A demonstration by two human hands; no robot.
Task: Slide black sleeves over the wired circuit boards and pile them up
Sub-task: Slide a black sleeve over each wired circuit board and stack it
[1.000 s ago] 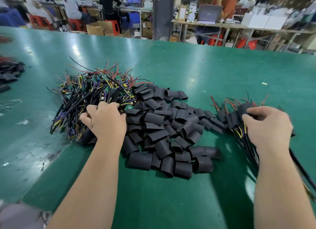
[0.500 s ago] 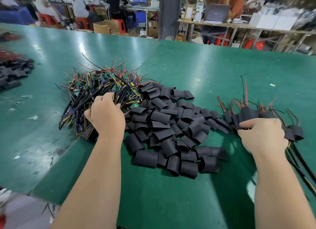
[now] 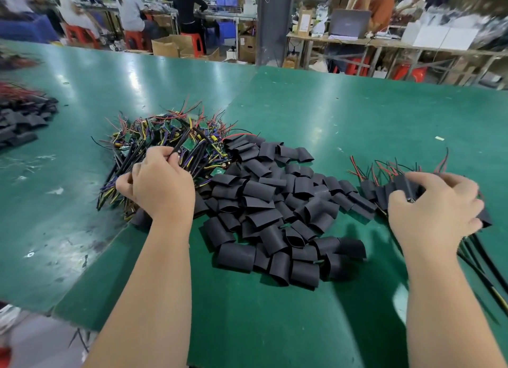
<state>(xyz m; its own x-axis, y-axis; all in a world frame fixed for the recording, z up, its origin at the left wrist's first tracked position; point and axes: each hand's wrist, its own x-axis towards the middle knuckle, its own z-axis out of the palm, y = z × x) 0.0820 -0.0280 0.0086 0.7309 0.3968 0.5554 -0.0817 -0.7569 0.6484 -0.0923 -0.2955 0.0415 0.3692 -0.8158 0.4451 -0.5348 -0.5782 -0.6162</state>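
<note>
A tangled heap of wired green circuit boards (image 3: 176, 136) lies on the green table (image 3: 343, 114), left of centre. Beside it spreads a heap of loose black sleeves (image 3: 275, 208). To the right lies a pile of sleeved boards (image 3: 376, 191) with red and black wires sticking out. My left hand (image 3: 159, 183) is on the near side of the board heap and pinches a black wire between thumb and fingertips. My right hand (image 3: 434, 205) lies over the sleeved pile with its fingers curled round one sleeved board.
Another pile of sleeved pieces (image 3: 22, 117) lies at the far left of the table. The table's near edge runs diagonally at the lower left (image 3: 82, 282). Black cables (image 3: 483, 274) trail off to the lower right. People sit at benches beyond the far edge.
My left hand has lifted off the board heap and now pinches a wire. My right hand has settled lower onto the sleeved pile. The camera has tilted slightly.
</note>
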